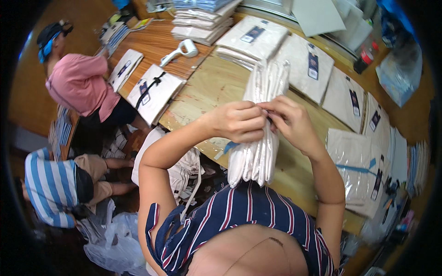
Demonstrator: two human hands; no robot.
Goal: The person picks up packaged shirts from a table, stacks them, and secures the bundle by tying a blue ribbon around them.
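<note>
Both my hands grip a thick bundle of flat white plastic-wrapped packs (262, 87) held upright over the wooden table (216, 83). My left hand (239, 122) closes around the bundle's middle from the left. My right hand (287, 120) pinches the same middle from the right, fingertips meeting the left hand's. The bundle's lower end hangs near my striped top, and its upper end fans out above my hands.
Wrapped white garment packs (313, 64) lie in rows along the table's right and far side, with stacks (202, 20) at the back. A white handheld tool (177, 51) rests mid-table. A person in pink (76, 80) and a person in blue stripes (50, 184) work at left. Plastic bags (110, 239) lie on the floor.
</note>
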